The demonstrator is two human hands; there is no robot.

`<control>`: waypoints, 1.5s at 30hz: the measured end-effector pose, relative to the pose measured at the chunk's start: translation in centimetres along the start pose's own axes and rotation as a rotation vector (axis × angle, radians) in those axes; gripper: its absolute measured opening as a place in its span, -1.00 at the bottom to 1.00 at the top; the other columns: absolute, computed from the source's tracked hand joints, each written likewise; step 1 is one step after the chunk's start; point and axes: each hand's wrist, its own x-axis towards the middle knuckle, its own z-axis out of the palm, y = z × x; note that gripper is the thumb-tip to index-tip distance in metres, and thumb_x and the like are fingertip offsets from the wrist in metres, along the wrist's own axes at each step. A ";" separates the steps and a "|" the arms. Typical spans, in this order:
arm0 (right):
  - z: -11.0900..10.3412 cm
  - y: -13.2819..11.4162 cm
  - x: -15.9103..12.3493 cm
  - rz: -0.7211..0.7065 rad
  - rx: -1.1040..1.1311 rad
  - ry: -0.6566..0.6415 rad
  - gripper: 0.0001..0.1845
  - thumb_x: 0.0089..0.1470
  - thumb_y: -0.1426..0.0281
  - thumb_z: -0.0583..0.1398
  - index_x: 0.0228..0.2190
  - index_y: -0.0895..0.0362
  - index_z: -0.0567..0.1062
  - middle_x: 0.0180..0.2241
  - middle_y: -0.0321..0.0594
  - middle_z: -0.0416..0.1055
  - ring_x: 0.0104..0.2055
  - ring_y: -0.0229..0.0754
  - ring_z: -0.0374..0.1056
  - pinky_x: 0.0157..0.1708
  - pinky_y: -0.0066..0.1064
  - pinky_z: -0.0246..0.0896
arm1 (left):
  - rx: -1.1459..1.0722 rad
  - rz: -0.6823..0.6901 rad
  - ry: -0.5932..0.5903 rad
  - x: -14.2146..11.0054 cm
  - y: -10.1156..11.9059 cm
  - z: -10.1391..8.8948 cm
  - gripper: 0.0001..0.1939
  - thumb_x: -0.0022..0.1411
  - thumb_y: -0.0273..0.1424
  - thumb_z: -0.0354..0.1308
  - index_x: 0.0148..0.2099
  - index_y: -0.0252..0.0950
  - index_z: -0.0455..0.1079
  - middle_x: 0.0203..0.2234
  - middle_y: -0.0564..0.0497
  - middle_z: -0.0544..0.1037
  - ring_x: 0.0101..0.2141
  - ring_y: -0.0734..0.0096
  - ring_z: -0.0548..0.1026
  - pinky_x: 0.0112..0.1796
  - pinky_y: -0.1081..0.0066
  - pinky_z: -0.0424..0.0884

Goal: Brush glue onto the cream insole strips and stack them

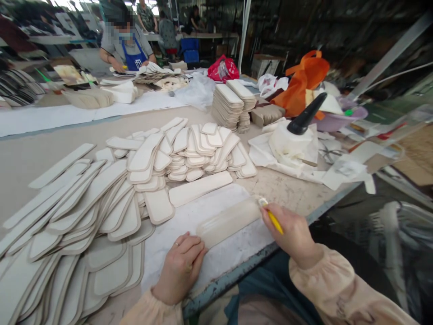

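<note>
A long pale beige strip with rounded corners [233, 223] lies on a white sheet [223, 266] near the table's front edge, its surface looking wet and glossy. My left hand [182, 266] presses its closed, bent fingers on the strip's left end; a ring shows on one finger. At the opposite end, my right hand [291, 232] is closed round a yellow-handled brush [273, 221], whose whitish tip touches the strip. Another beige strip [201, 188] lies just behind, at the sheet's far edge.
Loose beige pieces [101, 203] spread over the table's left and middle. Neat stacks [228, 106] stand behind them. A white container with a black cone-shaped top [294, 131] stands at right, near an orange bag [304, 81]. Across the table a co-worker in a blue apron [133, 54] handles pieces.
</note>
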 end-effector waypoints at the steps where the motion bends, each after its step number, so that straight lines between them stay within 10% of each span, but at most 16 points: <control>1: 0.1 -1.1 -0.3 -0.067 -0.053 -0.024 -0.71 0.23 0.27 0.04 -0.42 0.16 0.43 -0.56 -0.20 0.38 -0.51 -0.20 0.32 -0.50 -0.39 0.02 | 0.003 0.003 0.005 0.0 -0.1 0.0 -0.85 0.17 -0.54 0.18 -0.20 -0.24 0.45 -0.32 0.02 0.56 -0.27 0.43 0.50 -0.01 0.20 0.41; 7: 0.0 -8.5 -1.4 -0.295 0.179 -0.241 -0.76 0.23 0.41 0.00 -0.45 0.15 0.36 -0.54 -0.17 0.35 -0.46 -0.17 0.30 -0.45 -0.35 0.05 | 0.005 0.031 0.045 0.1 -0.4 0.2 -0.91 0.18 -0.50 0.20 -0.24 -0.24 0.45 -0.34 0.03 0.57 -0.28 0.42 0.52 -0.04 0.21 0.46; 11: 0.2 -11.0 -1.0 -0.044 0.712 -0.368 -0.74 0.26 0.29 -0.01 -0.38 0.13 0.36 -0.49 -0.25 0.38 -0.43 -0.25 0.33 -0.40 -0.43 0.15 | -0.019 0.010 0.052 0.0 -0.4 0.2 -0.90 0.17 -0.51 0.20 -0.25 -0.24 0.45 -0.34 0.03 0.57 -0.29 0.43 0.52 -0.03 0.21 0.46; 18: 2.3 -7.1 -0.3 0.431 0.977 -0.342 -0.65 0.19 0.14 0.05 -0.50 0.11 0.30 -0.68 -0.40 0.17 -0.60 -0.31 0.15 -0.52 -0.46 0.09 | -0.040 -0.043 0.035 -0.2 -0.3 0.2 -0.92 0.16 -0.50 0.21 -0.27 -0.25 0.47 -0.34 0.02 0.58 -0.30 0.43 0.51 -0.02 0.19 0.46; 26: 0.0 1.2 -0.5 0.349 0.439 0.031 -0.71 0.19 0.16 0.07 -0.36 0.12 0.40 -0.50 -0.28 0.38 -0.48 -0.25 0.32 -0.40 -0.42 0.16 | -0.054 -0.031 0.056 -0.1 -0.4 0.2 -0.90 0.14 -0.53 0.22 -0.28 -0.25 0.47 -0.34 0.03 0.58 -0.30 0.43 0.51 -0.03 0.19 0.46; 34: -0.1 -6.7 -1.8 -0.185 0.276 -0.231 -0.72 0.24 0.33 0.00 -0.40 0.16 0.42 -0.51 -0.16 0.38 -0.43 -0.18 0.33 -0.41 -0.38 0.11 | -0.058 0.004 0.069 -0.3 -0.8 0.4 -0.90 0.15 -0.52 0.22 -0.27 -0.24 0.48 -0.32 0.02 0.56 -0.29 0.42 0.49 -0.02 0.18 0.45; 39: 0.1 -9.9 -1.4 0.153 0.924 -0.331 -0.73 0.25 0.24 0.01 -0.36 0.12 0.38 -0.52 -0.32 0.33 -0.46 -0.30 0.30 -0.39 -0.47 0.16 | -0.065 -0.027 0.054 -0.2 -0.5 0.1 -0.91 0.17 -0.52 0.19 -0.28 -0.24 0.49 -0.34 0.01 0.55 -0.30 0.41 0.47 -0.03 0.16 0.45; 45: 2.2 -9.4 -0.9 0.370 1.105 -0.364 -0.69 0.20 0.18 0.04 -0.47 0.12 0.30 -0.64 -0.40 0.20 -0.55 -0.30 0.19 -0.43 -0.45 0.13 | -0.059 -0.054 0.057 -0.3 -0.3 0.1 -0.90 0.18 -0.50 0.17 -0.32 -0.24 0.50 -0.38 -0.01 0.53 -0.31 0.39 0.47 -0.05 0.17 0.48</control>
